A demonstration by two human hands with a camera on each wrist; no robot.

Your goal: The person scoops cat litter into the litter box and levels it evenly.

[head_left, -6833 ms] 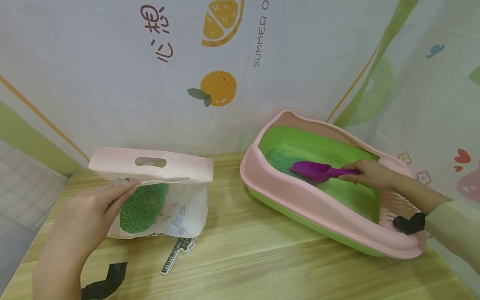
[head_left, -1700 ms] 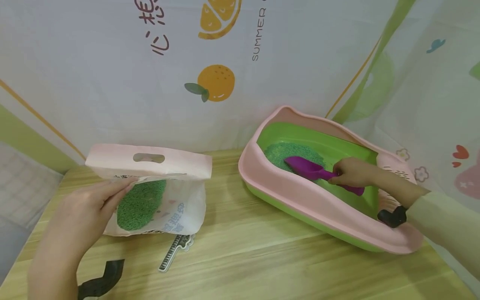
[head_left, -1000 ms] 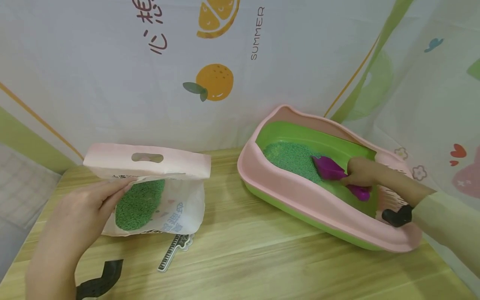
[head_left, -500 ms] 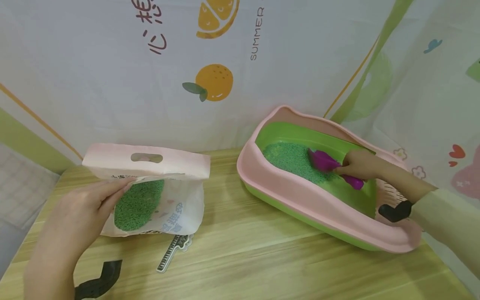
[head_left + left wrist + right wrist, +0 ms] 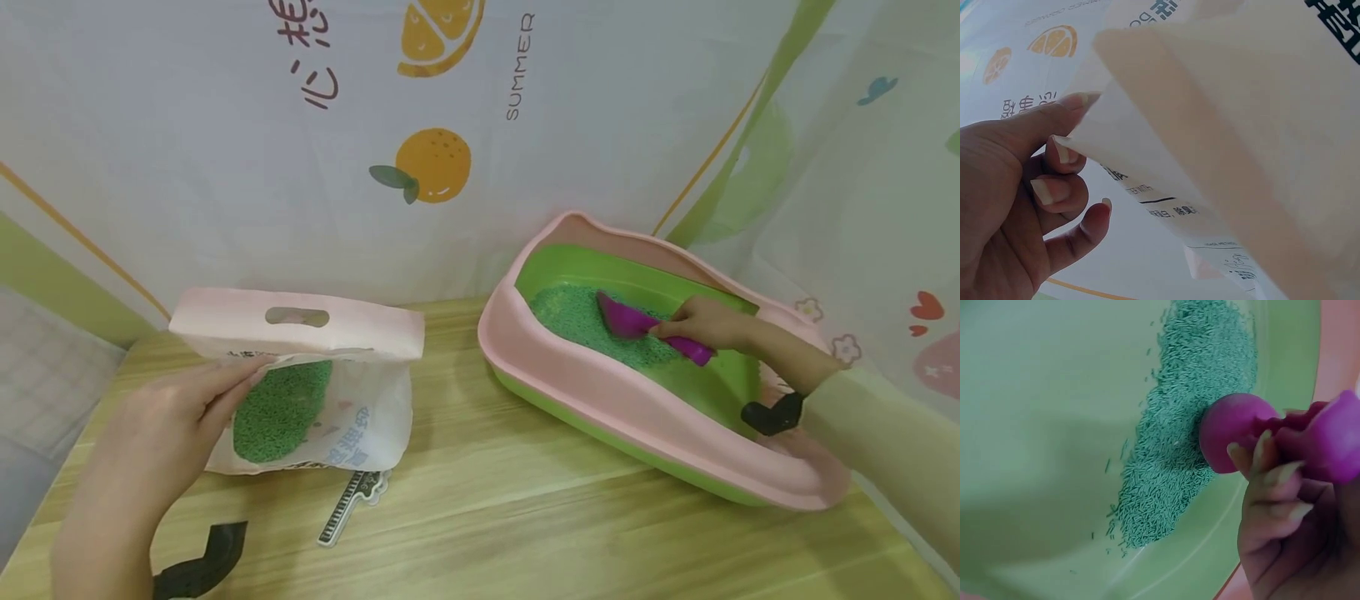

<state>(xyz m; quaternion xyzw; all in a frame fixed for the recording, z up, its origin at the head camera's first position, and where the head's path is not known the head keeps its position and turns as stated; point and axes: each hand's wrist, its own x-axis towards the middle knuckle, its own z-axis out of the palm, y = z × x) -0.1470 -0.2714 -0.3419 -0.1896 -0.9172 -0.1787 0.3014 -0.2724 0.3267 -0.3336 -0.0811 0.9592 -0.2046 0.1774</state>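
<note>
My right hand (image 5: 708, 323) grips the handle of a purple scoop (image 5: 628, 322) inside a litter box (image 5: 637, 417) with a pink rim and green basin. The scoop's head presses against a heap of green pellet litter (image 5: 573, 315) at the basin's far left end; the right wrist view shows the scoop (image 5: 1235, 428) at the edge of the pellets (image 5: 1172, 425). At the left, my left hand (image 5: 183, 408) pinches the edge of an opened litter bag (image 5: 375, 400) between thumb and fingers. Green pellets (image 5: 281, 412) fill part of the bag's mouth. The left wrist view shows the bag's edge (image 5: 1085, 134) between the fingertips.
A wooden table (image 5: 480, 525) carries everything. A small comb-shaped piece (image 5: 345, 508) lies partly under the bag's front edge. A printed white curtain (image 5: 570, 133) hangs right behind the bag and the box. Black wrist mounts (image 5: 772, 414) sit at both wrists.
The heap in the box has grown and spread since the earliest frame. Over the last second the scoop has moved left into the pellets. The left hand keeps its hold on the bag.
</note>
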